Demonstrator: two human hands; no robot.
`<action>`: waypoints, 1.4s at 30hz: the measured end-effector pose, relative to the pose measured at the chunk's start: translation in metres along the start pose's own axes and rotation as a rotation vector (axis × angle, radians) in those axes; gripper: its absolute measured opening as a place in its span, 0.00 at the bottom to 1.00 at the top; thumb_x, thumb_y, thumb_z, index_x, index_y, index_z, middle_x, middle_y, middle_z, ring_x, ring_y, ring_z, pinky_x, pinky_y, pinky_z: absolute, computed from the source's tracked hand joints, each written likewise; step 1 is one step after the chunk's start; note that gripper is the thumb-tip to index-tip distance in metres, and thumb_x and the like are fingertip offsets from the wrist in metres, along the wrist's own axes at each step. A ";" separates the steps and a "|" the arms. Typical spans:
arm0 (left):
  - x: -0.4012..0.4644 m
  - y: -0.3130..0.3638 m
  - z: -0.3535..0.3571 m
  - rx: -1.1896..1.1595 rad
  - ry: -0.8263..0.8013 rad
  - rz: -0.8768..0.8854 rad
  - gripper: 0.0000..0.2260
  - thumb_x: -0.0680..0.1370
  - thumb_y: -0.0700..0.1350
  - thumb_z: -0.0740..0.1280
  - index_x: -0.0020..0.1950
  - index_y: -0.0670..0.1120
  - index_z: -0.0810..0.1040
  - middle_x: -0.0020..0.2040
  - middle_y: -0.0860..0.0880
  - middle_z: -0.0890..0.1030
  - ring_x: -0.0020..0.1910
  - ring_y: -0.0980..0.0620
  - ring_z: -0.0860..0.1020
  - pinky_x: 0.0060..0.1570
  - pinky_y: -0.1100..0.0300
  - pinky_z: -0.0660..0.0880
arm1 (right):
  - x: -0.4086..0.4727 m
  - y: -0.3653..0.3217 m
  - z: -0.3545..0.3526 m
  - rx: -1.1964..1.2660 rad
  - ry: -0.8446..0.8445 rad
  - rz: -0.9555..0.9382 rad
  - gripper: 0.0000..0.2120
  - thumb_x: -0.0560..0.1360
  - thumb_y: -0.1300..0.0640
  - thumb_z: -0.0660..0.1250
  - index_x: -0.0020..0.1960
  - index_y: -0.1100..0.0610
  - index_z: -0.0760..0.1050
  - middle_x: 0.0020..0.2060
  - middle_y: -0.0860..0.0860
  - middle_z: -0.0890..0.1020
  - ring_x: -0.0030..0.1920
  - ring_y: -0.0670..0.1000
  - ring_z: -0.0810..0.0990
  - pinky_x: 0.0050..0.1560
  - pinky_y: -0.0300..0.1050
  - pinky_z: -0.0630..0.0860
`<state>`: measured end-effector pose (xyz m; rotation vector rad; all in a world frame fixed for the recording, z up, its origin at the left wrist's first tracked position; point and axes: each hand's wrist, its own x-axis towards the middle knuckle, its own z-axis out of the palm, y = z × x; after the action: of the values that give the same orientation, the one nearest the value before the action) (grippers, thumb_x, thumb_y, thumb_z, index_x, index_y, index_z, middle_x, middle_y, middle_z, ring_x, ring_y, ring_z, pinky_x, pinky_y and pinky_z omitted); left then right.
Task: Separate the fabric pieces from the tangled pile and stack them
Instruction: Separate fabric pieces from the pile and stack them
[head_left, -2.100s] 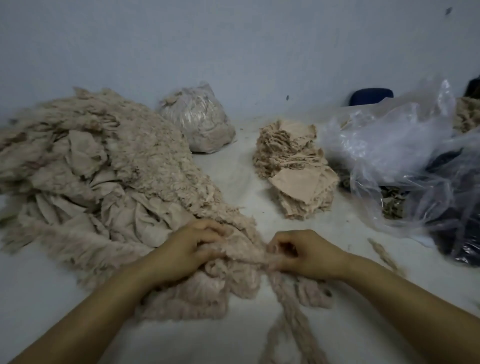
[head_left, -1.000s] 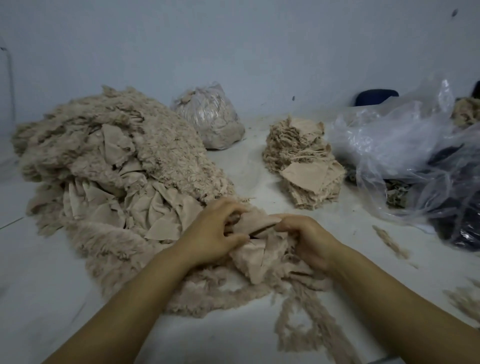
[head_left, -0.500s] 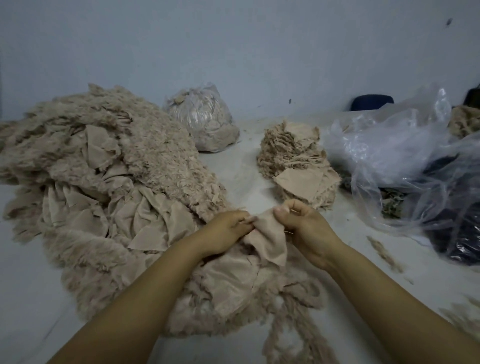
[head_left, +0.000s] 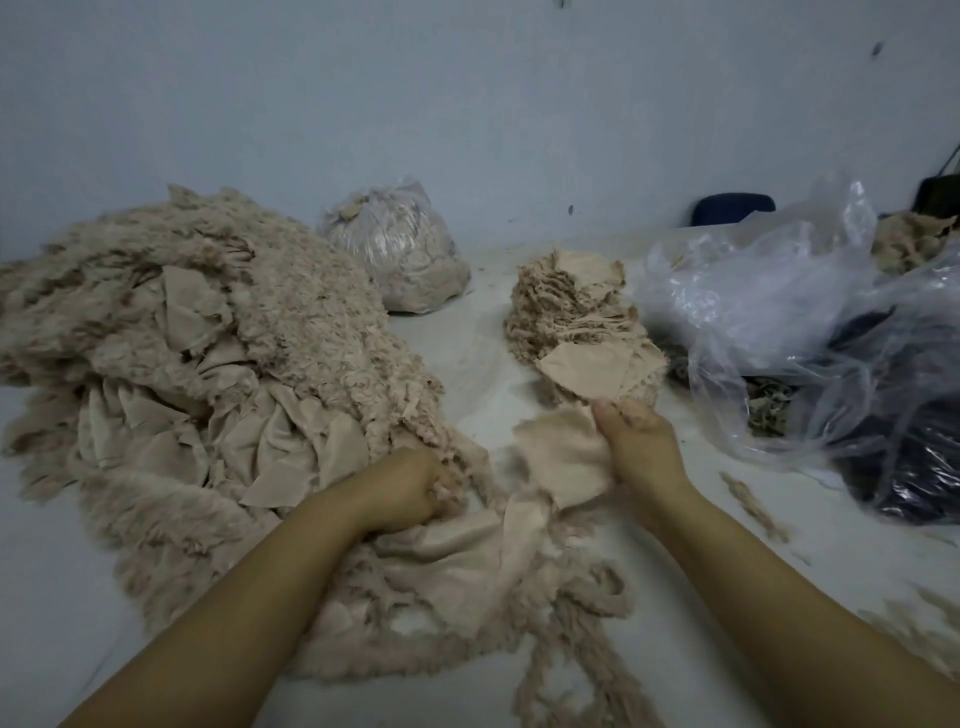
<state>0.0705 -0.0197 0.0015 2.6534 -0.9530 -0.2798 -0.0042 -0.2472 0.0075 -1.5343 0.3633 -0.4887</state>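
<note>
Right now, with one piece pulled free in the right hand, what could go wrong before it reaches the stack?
1. The fabric piece in the right hand may still snag frayed strands from the tangled pile, which the left hand grips.
2. The stack leans, so a careless drop could topple it.

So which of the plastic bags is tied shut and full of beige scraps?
The small bag at the back wall, behind the tangled pile; the big bags on the right lie open.
</note>
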 end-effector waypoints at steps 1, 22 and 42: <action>0.000 -0.003 -0.001 0.043 0.054 -0.001 0.05 0.75 0.45 0.70 0.49 0.47 0.84 0.46 0.50 0.82 0.47 0.50 0.79 0.44 0.62 0.73 | 0.003 0.000 -0.004 0.036 0.047 -0.022 0.13 0.78 0.58 0.65 0.35 0.56 0.70 0.31 0.54 0.73 0.36 0.52 0.70 0.40 0.44 0.68; -0.034 0.029 0.006 -0.898 0.072 -0.083 0.16 0.78 0.58 0.61 0.42 0.50 0.80 0.37 0.50 0.83 0.38 0.57 0.81 0.43 0.61 0.78 | -0.010 -0.012 0.056 0.081 -0.004 -0.159 0.11 0.77 0.57 0.67 0.37 0.49 0.79 0.28 0.38 0.80 0.31 0.36 0.75 0.37 0.31 0.72; -0.019 0.033 0.041 -0.132 0.385 -0.297 0.16 0.82 0.53 0.56 0.38 0.47 0.70 0.40 0.47 0.79 0.40 0.48 0.76 0.39 0.56 0.67 | 0.038 0.029 0.083 -0.797 -0.161 -0.189 0.10 0.80 0.54 0.61 0.57 0.54 0.78 0.52 0.54 0.82 0.54 0.56 0.79 0.48 0.45 0.71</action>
<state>0.0250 -0.0408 -0.0240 2.5851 -0.4070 0.1017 0.0735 -0.1969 -0.0169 -2.3814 0.3010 -0.3764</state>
